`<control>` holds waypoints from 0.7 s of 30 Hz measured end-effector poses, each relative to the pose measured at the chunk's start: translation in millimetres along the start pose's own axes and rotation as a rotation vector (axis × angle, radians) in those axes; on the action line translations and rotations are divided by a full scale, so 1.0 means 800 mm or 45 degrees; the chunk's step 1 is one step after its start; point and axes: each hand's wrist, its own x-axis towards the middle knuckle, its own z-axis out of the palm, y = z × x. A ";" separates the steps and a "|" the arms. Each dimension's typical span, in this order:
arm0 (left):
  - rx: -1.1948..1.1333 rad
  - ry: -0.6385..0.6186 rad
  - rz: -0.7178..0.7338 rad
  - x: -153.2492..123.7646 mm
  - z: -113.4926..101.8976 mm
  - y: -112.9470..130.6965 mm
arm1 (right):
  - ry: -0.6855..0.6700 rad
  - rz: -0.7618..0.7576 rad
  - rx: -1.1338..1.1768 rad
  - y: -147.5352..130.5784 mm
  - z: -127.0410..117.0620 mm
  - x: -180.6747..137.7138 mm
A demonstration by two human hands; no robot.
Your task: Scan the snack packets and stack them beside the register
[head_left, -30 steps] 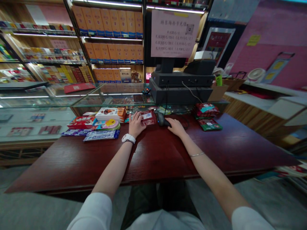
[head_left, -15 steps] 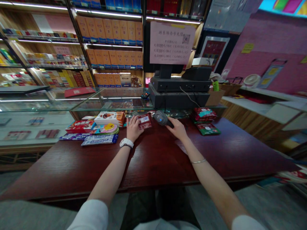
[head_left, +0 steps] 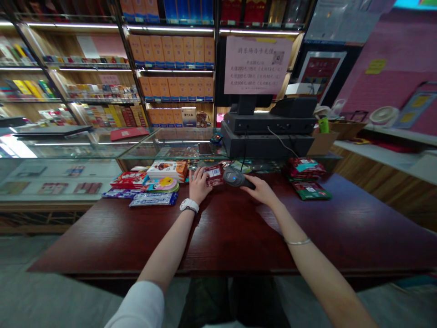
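Observation:
My left hand (head_left: 199, 186) grips a dark red snack packet (head_left: 215, 175) by its left end, the white barcode label facing up. In my right hand (head_left: 261, 190) is a grey and black barcode scanner (head_left: 234, 176), fingers wrapped round its handle. The scanner's head is right beside the packet's right end, and a small blue light shows on it. Left of my left hand lie a white and orange box (head_left: 167, 170), a red box (head_left: 129, 180), a colourful packet with a yellow figure (head_left: 162, 184) and blue-white wrapped packets (head_left: 153, 198).
Red and green snack packets (head_left: 310, 190) are piled on the right of the dark wooden table (head_left: 225, 237). Behind stand a glass display counter (head_left: 170, 136), a black cash register (head_left: 268, 136) with a pink paper sign (head_left: 258, 64), and shelves of orange boxes (head_left: 175, 52).
The camera view has turned slightly left, so the scene sits further right. The scanner head has come closer to the packet and is turned more toward its label. Both hands keep their hold.

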 end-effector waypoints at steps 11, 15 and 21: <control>0.024 0.010 0.036 -0.001 0.004 -0.001 | 0.008 0.014 -0.039 -0.002 0.003 -0.001; 0.027 -0.003 0.032 -0.001 0.004 -0.001 | -0.013 0.012 -0.043 -0.003 0.003 -0.001; 0.011 -0.003 0.026 -0.001 0.003 -0.001 | -0.010 -0.022 -0.034 0.000 0.004 -0.002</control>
